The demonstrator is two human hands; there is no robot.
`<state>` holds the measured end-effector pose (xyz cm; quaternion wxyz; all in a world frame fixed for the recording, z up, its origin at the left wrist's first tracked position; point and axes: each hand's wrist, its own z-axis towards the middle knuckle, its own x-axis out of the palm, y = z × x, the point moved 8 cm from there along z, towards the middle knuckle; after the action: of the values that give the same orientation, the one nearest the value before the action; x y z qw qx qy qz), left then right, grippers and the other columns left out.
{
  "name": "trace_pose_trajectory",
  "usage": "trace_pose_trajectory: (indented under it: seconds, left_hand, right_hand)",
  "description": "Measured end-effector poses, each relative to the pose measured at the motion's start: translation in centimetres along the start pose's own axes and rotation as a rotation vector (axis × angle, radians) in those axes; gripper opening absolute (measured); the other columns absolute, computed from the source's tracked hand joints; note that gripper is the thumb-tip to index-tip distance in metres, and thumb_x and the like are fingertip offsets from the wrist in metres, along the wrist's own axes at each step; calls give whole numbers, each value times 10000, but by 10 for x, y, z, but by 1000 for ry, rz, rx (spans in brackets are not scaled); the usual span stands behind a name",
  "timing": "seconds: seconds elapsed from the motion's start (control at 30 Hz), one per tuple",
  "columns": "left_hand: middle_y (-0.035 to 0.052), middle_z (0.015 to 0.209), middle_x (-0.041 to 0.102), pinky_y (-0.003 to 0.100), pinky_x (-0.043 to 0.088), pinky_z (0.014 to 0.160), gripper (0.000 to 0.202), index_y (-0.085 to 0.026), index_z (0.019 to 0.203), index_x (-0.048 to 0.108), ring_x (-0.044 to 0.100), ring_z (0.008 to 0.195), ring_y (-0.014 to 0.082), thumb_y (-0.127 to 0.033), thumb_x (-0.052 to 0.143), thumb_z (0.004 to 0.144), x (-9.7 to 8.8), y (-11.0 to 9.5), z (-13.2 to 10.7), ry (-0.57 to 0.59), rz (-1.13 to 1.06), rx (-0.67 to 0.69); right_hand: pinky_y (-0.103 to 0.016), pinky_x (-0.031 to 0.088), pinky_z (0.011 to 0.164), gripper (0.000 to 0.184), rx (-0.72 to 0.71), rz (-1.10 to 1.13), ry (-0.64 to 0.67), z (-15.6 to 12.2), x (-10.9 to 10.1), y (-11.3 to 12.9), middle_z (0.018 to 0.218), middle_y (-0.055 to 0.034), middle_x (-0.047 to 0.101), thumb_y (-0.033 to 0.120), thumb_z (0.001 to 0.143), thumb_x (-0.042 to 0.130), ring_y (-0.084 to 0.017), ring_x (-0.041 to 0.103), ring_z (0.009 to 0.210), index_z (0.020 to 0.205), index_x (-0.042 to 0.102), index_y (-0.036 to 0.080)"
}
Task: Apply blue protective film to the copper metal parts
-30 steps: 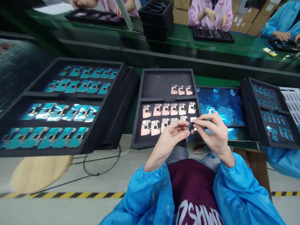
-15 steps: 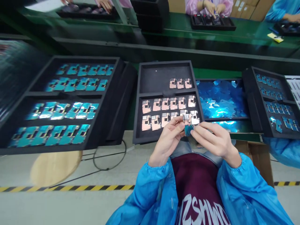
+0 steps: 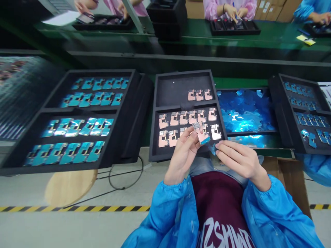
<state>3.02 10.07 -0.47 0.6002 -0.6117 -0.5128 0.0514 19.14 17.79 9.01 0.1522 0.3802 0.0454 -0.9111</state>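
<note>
Left grip (image 3: 182,155) was clamped on a copper-backed circuit board (image 3: 200,135), held over a black foam tray (image 3: 181,93) within reach of the right grip (image 3: 240,160), its hold on a blue film scrap (image 3: 212,149) unclear.

Foam tray (image 3: 184,88) ahead, seemingly circuit boards (image 3: 183,117) in it, loaded tray (image 3: 85,109) left, film scraps (image 3: 245,110) right, conveyor bench (image 3: 227,41) behind

Factory floor, electronics assembly line. Green conveyor belt (image 3: 196,29) runs across view; workers in pink smock (image 3: 214,8) and blue smock (image 3: 302,12) work along it, each at own tray. Black foam trays (image 3: 77,112) hold rows of near-identical circuit boards (image 3: 183,117), many under blue film. Stacked trays (image 3: 167,13) beside belt. Cardboard cartons (image 3: 274,8) beyond. Yellow-black hazard tape (image 3: 77,208) on gray floor (image 3: 77,227).
</note>
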Motion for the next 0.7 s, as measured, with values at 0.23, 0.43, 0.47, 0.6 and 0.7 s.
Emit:
trace_pose_trajectory:
  seconds: [0.23,0.43,0.47,0.6,0.7]
  left_hand:
    - [37,1057,785,289,575,949,377,-213,1113,758,721,1001,174,-267,956,797,2,-3,-2,-49,70,54]
    - [52,989,790,330,625,914,347,-193,1051,781,742,959,196,-327,949,779,-8,-16,1,-164,186,158]
    - [51,969,789,326,633,877,352,-191,1046,781,746,928,195,-345,948,777,-12,-22,1,-189,204,165]
    - [36,899,781,306,651,750,347,-192,977,769,752,816,192,-376,945,741,-35,-66,1,-327,312,248]
    - [29,878,781,331,680,766,309,-208,917,758,761,805,204,-396,926,739,-48,-114,4,-390,464,335]
  right_hand:
    - [-352,690,986,161,-6,-76,50,5,12,-3,1189,-104,845,80,1017,711,-245,796,1182,1126,778,176]
    - [-350,702,884,139,-37,2,44,3,12,8,1107,-117,856,96,1044,650,-249,815,1111,1081,769,159]
    - [-357,703,888,152,-21,41,30,-2,10,9,1114,-114,855,97,1045,644,-250,813,1123,1106,764,168]
    - [-372,700,873,238,195,154,-88,-27,-7,-16,1057,-79,847,79,1045,596,-227,815,1053,1178,725,228]
    - [-356,659,777,158,578,73,-224,-52,-24,-81,975,-66,799,145,1046,609,-219,782,908,1105,705,255]
